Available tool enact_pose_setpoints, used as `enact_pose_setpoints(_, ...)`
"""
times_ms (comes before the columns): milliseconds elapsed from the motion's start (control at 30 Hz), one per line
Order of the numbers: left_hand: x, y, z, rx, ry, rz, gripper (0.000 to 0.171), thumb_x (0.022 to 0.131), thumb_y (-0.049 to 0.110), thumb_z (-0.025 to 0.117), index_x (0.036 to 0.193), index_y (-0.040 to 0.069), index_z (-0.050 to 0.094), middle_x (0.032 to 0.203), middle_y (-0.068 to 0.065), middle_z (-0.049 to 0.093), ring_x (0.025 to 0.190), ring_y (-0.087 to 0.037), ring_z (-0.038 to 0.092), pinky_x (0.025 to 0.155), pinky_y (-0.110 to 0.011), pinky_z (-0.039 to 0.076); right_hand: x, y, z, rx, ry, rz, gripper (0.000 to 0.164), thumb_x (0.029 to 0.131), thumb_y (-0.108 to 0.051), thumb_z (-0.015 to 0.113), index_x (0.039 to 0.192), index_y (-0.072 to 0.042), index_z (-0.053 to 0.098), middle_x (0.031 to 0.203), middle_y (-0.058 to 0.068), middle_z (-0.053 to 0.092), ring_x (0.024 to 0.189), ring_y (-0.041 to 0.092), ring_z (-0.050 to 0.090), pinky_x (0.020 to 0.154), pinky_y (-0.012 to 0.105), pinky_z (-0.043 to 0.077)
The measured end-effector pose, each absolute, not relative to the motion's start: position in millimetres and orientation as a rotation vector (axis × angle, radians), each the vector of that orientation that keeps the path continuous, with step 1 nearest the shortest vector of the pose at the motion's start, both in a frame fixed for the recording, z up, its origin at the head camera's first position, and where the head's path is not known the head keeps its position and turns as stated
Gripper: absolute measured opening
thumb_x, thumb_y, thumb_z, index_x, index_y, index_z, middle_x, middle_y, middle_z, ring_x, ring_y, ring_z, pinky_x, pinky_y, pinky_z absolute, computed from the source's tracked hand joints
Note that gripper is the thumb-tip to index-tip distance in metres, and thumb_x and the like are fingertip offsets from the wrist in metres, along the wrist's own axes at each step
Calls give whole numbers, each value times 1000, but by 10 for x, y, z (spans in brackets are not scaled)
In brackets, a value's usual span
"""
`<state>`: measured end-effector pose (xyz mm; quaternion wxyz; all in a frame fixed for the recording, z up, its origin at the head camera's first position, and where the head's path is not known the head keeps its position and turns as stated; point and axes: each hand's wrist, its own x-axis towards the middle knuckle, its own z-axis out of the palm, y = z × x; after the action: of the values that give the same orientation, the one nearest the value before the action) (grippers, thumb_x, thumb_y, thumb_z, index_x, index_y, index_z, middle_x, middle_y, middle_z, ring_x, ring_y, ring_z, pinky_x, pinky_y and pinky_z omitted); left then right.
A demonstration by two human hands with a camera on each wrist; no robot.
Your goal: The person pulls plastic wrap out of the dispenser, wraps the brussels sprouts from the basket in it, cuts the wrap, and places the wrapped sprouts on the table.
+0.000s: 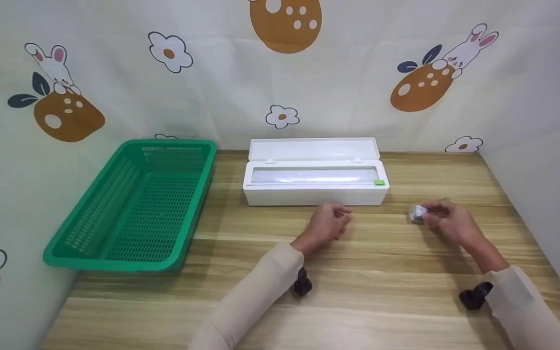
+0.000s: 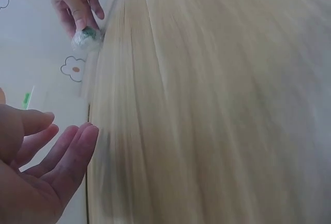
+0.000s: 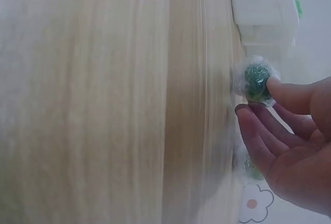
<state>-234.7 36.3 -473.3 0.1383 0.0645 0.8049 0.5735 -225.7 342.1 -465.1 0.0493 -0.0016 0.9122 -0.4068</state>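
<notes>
My right hand [image 1: 456,227] pinches a small round green item wrapped in clear plastic film [image 3: 257,81] between thumb and fingertips, low over the table at the right. What is under the film looks leafy in the right wrist view. A second film-wrapped green item [image 3: 253,169] lies beyond that hand, mostly hidden by it in the head view. Loosely bent and holding nothing, my left hand [image 1: 325,226] is just in front of the white cling film dispenser [image 1: 314,197]. Its lid stands raised, showing the roll of film [image 1: 314,175] inside.
A green plastic basket [image 1: 179,243] with slotted sides stands at the left of the wooden table [image 1: 358,311]. A small green slider [image 1: 379,183] sits at the dispenser's right end. Patterned cloth [image 1: 231,73] hangs behind and along both sides.
</notes>
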Motion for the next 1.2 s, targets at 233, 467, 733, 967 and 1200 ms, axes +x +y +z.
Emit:
enact_pose_setpoints(233, -2332, 187, -4773, 235, 2331, 1632, 24, 100, 9, 60, 119, -2, 69, 83, -14, 69, 58, -11, 55, 47, -19, 46, -2219, 3408, -4647, -46, 2933, -1115, 32, 95, -18, 69, 120, 2, 69, 119, 26, 68, 106, 30, 64, 74, 12, 46)
enact_pose_setpoints(467, -2353, 58, -4757, 192, 2305, 1668, 21, 100, 10, 61, 113, -3, 70, 82, -12, 68, 58, -11, 56, 47, -20, 48, -2299, 3304, -4596, -193, 3038, -930, 21, 90, -12, 74, 105, 3, 75, 107, 25, 72, 100, 36, 65, 81, 32, 50)
enact_pose_setpoints(733, -2382, -26, -4786, 151, 2352, 1654, 20, 99, 12, 62, 110, -2, 71, 82, -11, 68, 61, -11, 56, 48, -19, 45, -2426, 3314, -4593, -230, 2958, -848, 26, 94, -19, 70, 112, 0, 73, 110, 24, 73, 100, 36, 68, 88, 52, 54)
enact_pose_setpoints(967, -2376, -162, -4801, 225, 2514, 1592, 21, 98, 14, 63, 109, 0, 74, 84, -11, 72, 63, -5, 53, 56, -16, 43, -2409, 3406, -4639, -143, 2909, -892, 42, 93, -32, 69, 120, 1, 68, 117, 26, 70, 106, 38, 66, 92, 53, 53)
enact_pose_setpoints(1200, -2371, -351, -4743, 308, 2646, 1477, 24, 99, 17, 61, 113, 1, 73, 98, -12, 75, 78, -8, 59, 72, -22, 51, -2405, 3405, -4502, -99, 2920, -897, 53, 97, -44, 60, 129, -2, 64, 130, 27, 64, 114, 42, 61, 92, 54, 50)
